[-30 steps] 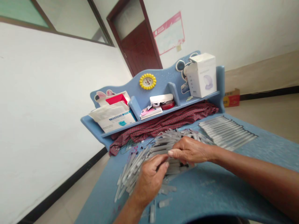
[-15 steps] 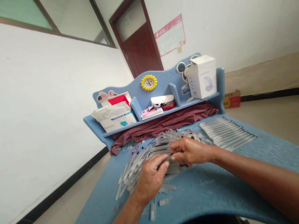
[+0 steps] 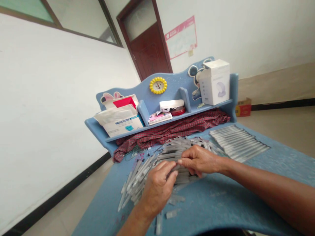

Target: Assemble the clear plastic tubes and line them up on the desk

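the left hand (image 3: pixel 158 185) and right hand (image 3: pixel 199 159) nearly meet at the fingertips over a heap of pens (image 3: pixel 137 178) on the blue bench (image 3: pixel 221 203). each grip is curled; whether anything is pinched cannot be told. a row of pens (image 3: pixel 238 141) lies right of the heap.

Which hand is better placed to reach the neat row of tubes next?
Probably the right hand: it is nearer the neat row of tubes and on that side. The left hand is farther away, by the loose pile.
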Tool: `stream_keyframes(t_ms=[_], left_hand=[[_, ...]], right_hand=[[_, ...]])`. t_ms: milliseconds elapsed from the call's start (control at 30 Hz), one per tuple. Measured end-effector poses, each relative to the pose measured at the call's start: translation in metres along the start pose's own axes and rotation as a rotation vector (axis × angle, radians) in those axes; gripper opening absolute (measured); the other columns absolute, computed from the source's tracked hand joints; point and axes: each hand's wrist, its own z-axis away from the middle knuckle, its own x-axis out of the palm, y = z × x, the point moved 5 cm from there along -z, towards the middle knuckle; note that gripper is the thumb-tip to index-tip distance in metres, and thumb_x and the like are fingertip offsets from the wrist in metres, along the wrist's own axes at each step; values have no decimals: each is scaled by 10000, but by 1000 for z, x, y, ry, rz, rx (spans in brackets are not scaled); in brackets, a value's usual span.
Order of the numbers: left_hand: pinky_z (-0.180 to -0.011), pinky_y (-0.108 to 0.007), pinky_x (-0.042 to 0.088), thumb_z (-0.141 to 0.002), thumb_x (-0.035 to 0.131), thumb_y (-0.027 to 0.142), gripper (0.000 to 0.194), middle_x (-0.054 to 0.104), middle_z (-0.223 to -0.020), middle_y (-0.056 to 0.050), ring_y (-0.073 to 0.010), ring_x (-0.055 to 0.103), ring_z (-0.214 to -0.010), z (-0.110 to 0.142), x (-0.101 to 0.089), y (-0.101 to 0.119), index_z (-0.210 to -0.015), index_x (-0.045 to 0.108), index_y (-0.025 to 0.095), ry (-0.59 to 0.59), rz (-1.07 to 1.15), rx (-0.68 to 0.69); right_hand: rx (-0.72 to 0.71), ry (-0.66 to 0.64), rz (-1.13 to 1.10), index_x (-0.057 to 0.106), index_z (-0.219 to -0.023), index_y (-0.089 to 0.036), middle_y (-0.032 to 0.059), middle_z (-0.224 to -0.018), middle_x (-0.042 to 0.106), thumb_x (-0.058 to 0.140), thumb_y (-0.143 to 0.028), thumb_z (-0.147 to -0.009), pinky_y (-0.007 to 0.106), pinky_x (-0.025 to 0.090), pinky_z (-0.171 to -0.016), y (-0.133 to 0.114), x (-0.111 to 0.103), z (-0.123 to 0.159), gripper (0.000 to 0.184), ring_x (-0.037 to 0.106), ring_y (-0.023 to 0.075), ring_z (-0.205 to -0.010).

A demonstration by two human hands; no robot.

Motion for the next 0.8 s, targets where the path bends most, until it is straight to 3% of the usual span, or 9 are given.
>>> stream_keyframes(t_ms=[100, 300, 567, 700, 800], left_hand=[[-747, -281, 495, -835, 526, 205, 219, 684, -896, -75, -179, 634, -813, -3, -4, -4, -1001, 654, 140, -49, -6, -63], [-726, -262, 472, -871, 461, 217, 221, 679, -827, -42, -161, 627, -778, -5, -8, -10, -868, 677, 170, -218, 20, -79], [-631, -246, 432, -789, 537, 178, 92, 611, -716, -5, -141, 574, -678, -3, -6, -7, -792, 629, 173, -127, -7, -70], [-585, -223, 414, -718, 599, 195, 20, 575, -632, 29, -118, 537, -605, -3, -4, -12, -711, 607, 178, -135, 144, -234], [-537, -206, 391, -692, 639, 260, 104, 568, -593, 38, -102, 508, -555, -2, -2, -17, -717, 631, 160, -209, 405, -428]], right_hand=[[13, 22, 1, 495, -571, -158, -29, -474, 516, 478, -433, -858, 161, 332, -343, 0, -3, 0, 397, 476, 68, -343], [15, 68, -35, 483, -562, -158, -25, -474, 531, 482, -422, -854, 150, 315, -330, 3, -8, -1, 393, 471, 60, -335], [126, 53, -65, 485, -555, -156, -28, -452, 542, 510, -444, -832, 153, 323, -321, 5, -9, -2, 400, 477, 62, -314], [143, 60, -81, 469, -556, -164, -36, -437, 533, 518, -442, -828, 154, 313, -308, 6, -7, -1, 392, 468, 60, -300], [175, 77, -86, 445, -550, -172, -30, -433, 544, 513, -439, -833, 158, 305, -298, 6, -8, 1, 395, 466, 63, -292]])
